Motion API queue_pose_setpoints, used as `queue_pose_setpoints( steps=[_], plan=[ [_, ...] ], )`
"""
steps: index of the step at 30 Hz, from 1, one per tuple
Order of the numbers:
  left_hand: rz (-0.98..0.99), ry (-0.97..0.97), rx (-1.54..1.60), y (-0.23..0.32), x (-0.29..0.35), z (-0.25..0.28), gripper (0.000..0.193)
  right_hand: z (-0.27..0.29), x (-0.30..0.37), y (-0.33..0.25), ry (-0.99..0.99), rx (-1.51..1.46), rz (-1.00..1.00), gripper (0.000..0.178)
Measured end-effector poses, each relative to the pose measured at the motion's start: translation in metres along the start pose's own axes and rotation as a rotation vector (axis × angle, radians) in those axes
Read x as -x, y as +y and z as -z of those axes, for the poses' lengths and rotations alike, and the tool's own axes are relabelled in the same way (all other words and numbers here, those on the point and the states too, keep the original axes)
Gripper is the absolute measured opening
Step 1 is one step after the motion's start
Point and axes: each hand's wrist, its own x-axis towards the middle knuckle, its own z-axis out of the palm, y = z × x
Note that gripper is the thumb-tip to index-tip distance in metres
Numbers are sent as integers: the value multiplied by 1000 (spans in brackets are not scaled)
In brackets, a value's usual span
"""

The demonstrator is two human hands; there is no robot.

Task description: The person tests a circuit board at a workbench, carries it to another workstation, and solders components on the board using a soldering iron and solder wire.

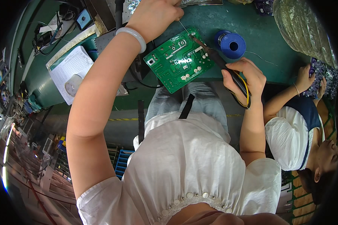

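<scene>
Head view: the right hand (241, 80) is closed round a soldering iron (218, 62), tip slanting toward eleven o'clock onto the green board (178, 60), which hangs over the bench (274, 60) edge for reach. The left hand (154, 15) pinches what looks like solder wire (184, 28), feeding the same joint. A blue spool (232, 45) sits at the board's two o'clock.

Evenly lit from above, sharp in the middle, heavily bent at the rim.

Soft shadows only; mild glare off the white blouse (184, 157) and the clear plastic bag (304, 26). Black vignette at the corners, smeared and dim along the left edge, bright streaks of lamps there.
</scene>
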Motion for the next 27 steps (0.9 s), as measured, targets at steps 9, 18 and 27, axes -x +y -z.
queue_pose_setpoints(
  steps=[9, 18, 27],
  plan=[
    [5, 2, 37, -1, 0, 0, 14, 2, 1, -1, 116, -22, 45, 17],
    [-2, 9, 31, -1, 0, -1, 14, 2, 1, 2, 164, -42, 49, 19],
    [-3, 14, 19, -1, 0, -1, 15, 2, 2, 1, 154, -33, 46, 15]
  ],
)
